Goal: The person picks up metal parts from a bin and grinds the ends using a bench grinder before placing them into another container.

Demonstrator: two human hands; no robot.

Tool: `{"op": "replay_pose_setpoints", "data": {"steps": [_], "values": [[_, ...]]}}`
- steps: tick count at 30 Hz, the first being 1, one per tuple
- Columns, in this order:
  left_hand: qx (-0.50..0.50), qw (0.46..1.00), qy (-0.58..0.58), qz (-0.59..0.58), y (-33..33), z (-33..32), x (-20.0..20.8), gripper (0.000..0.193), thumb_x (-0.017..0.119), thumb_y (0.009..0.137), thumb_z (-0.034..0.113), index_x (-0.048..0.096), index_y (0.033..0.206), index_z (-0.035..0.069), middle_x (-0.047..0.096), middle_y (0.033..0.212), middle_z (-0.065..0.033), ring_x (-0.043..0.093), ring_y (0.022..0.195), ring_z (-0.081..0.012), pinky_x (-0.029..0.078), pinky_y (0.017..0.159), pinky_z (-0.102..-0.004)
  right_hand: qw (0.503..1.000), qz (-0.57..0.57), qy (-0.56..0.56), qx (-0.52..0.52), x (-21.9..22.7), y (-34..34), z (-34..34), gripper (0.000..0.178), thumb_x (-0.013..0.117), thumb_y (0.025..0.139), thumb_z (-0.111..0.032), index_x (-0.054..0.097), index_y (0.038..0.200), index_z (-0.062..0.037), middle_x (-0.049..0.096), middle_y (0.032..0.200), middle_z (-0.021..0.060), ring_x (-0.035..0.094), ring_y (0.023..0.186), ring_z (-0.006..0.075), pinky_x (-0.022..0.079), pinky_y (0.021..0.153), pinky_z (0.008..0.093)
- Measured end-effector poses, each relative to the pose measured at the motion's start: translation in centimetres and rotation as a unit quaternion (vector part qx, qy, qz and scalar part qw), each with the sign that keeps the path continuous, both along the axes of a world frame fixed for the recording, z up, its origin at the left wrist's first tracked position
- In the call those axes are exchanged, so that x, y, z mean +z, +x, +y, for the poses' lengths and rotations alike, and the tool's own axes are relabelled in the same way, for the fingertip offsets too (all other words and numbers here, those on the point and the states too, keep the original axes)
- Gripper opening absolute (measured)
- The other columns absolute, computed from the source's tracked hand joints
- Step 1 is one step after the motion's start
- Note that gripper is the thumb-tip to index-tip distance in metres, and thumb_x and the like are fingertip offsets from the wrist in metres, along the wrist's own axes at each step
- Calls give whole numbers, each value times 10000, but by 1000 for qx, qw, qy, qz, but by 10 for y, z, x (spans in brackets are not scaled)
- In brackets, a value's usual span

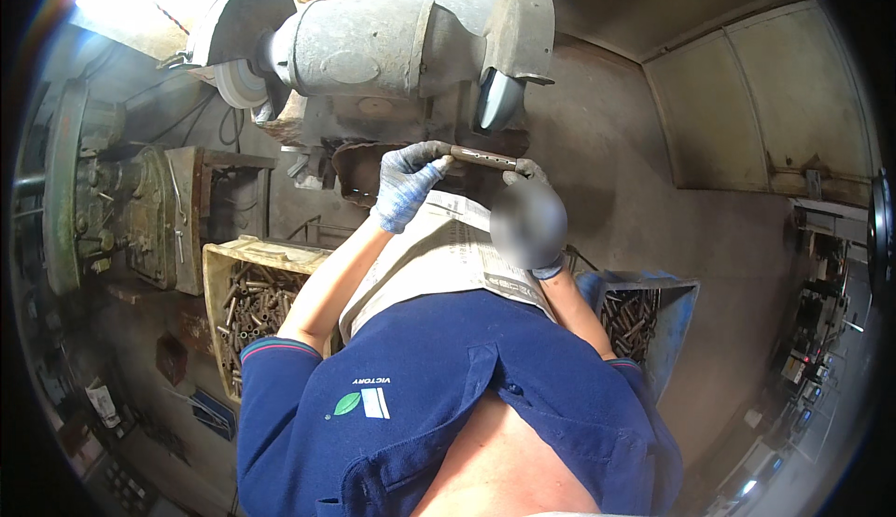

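A dark metal tube (pixel 483 157) with a row of small holes lies nearly level between my two gloved hands. My left hand (pixel 408 184), in a grey and blue work glove, pinches its left end between thumb and fingers. The tube's right end meets the fingertips of my right hand (pixel 528 220), whose glove is dark grey and partly blurred. Just beyond the tube stands a bench grinder (pixel 359 48) with a grey body. Its right wheel (pixel 501 100) is close above the tube and apart from it; the pale left wheel (pixel 240 85) is farther off.
Printed paper (pixel 420 270) covers my lap. To my left is a yellowish crate (pixel 217 284) full of metal tubes; a blue crate (pixel 679 330) with similar pieces stands at my right. A greasy machine (pixel 145 209) occupies the far left. Pale cabinet panels (pixel 747 97) line the right.
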State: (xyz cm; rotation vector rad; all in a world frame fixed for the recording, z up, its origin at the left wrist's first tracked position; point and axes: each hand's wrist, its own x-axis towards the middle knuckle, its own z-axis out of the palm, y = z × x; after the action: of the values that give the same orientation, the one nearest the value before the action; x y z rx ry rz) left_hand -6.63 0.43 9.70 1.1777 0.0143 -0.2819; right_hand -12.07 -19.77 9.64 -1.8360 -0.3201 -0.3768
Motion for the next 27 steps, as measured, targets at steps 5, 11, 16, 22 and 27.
{"op": "replay_pose_setpoints", "data": {"steps": [5,11,16,22,27], "values": [[-19,998,55,-30,-1,2,7,167,588,842,-6,627,997,-52,664,852,-96,638,758,-136,539,714,-270,996,54,70,-7,-13,-5,-3,346,674,780,-156,625,1080,10,562,1163,179,512,1139,287,378,979,368],[-16,999,32,20,6,-7,-3,159,594,858,53,600,966,-62,655,872,-121,651,782,-178,547,732,-295,1000,-5,-15,-24,-23,5,-8,286,659,788,-94,638,1056,5,562,1169,177,526,1121,287,401,965,365],[-32,993,-5,117,35,-27,-49,95,587,857,48,612,895,-35,646,756,-108,640,650,-183,555,615,-294,997,35,-36,-60,-26,25,-15,168,564,855,-19,655,993,12,638,1052,117,587,1011,196,459,902,320],[17,984,-41,172,54,-59,-64,66,573,844,2,620,835,-44,629,717,-111,620,608,-192,566,575,-315,984,158,9,-82,-41,40,-34,212,524,914,-130,650,1013,8,666,988,97,615,903,158,477,848,287],[46,979,-37,198,59,-57,-61,57,561,836,-30,608,817,-57,620,714,-124,622,604,-209,571,555,-329,950,218,222,-40,-71,49,-29,225,533,912,-142,630,1007,36,651,972,117,615,904,186,488,858,311]]}}
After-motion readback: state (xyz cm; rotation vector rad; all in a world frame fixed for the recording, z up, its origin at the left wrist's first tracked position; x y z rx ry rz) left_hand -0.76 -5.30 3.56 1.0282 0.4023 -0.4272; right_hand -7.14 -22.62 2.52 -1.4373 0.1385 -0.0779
